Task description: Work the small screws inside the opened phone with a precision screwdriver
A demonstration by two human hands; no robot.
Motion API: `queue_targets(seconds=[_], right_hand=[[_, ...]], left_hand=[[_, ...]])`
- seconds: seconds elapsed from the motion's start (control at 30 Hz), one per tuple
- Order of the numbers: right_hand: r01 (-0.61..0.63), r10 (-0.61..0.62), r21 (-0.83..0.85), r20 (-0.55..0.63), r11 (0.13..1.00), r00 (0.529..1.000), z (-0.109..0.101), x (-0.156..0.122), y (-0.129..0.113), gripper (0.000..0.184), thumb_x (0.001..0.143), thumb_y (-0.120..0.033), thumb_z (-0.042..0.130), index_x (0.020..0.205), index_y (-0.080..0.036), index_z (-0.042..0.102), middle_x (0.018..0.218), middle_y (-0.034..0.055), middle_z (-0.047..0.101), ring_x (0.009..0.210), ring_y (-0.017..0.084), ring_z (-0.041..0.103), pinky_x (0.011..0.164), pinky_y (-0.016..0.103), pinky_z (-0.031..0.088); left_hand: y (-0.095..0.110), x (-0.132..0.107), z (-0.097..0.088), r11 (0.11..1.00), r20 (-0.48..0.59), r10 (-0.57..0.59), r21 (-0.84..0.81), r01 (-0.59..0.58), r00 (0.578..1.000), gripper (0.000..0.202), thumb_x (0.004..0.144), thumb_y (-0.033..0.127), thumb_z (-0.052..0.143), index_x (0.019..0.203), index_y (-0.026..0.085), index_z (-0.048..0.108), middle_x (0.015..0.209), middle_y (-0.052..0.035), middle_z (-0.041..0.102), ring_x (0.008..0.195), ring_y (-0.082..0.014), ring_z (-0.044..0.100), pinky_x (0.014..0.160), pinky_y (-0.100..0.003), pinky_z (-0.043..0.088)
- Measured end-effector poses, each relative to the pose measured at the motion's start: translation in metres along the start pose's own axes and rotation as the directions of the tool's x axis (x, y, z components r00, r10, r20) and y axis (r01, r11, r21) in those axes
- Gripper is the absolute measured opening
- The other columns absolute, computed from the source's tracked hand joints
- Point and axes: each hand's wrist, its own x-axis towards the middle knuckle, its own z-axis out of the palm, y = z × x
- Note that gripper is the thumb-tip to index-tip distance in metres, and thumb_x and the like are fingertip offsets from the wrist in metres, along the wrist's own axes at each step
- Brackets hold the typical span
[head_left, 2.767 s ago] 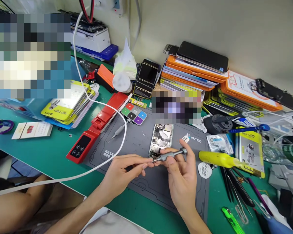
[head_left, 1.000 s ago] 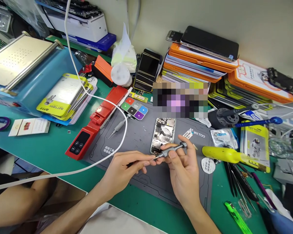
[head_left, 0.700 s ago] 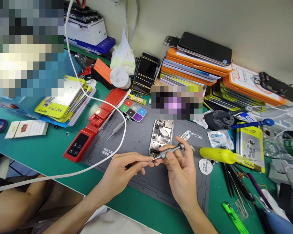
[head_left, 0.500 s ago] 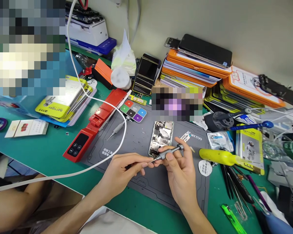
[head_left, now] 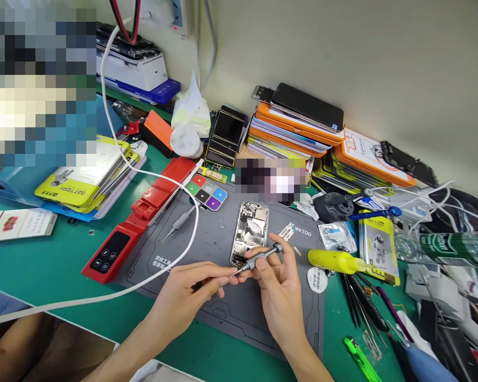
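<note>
Lower centre of the frame, the right hand (head_left: 281,289) curls round a slim grey metal screwdriver (head_left: 258,258), thumb and fingers grasping its shaft; the left hand (head_left: 187,292) is pinched shut on a thin dark tool (head_left: 198,285), fingertips meeting the screwdriver's tip; both forearms rise from the bottom edge, wrists over a grey rubber work mat (head_left: 231,310) on the green table (head_left: 43,260); just beyond the hands, mid-frame, lies an opened silver phone (head_left: 250,233); stacked orange packages (head_left: 295,127) line the beige wall above.
</note>
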Motion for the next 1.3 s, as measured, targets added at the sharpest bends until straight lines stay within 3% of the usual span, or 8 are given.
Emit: queue_targets(seconds=[1.3], right_hand=[[-0.007,0.007,-0.011,0.001,1.0,1.0,-0.0014,0.002,0.0012,0.051,0.097,-0.043,0.084,0.139,-0.034,0.055,0.103,0.0014,0.079,0.063,0.017,0.076,0.067,0.035,0.067]], left_hand=[[-0.0001,-0.0016,-0.0016,1.0,0.024,-0.002,0.013,0.002,1.0,0.023,0.106,0.022,0.07,0.117,0.029,0.089,0.1,-0.0036,0.087,0.075,-0.0137,0.077,0.064,-0.018,0.062]])
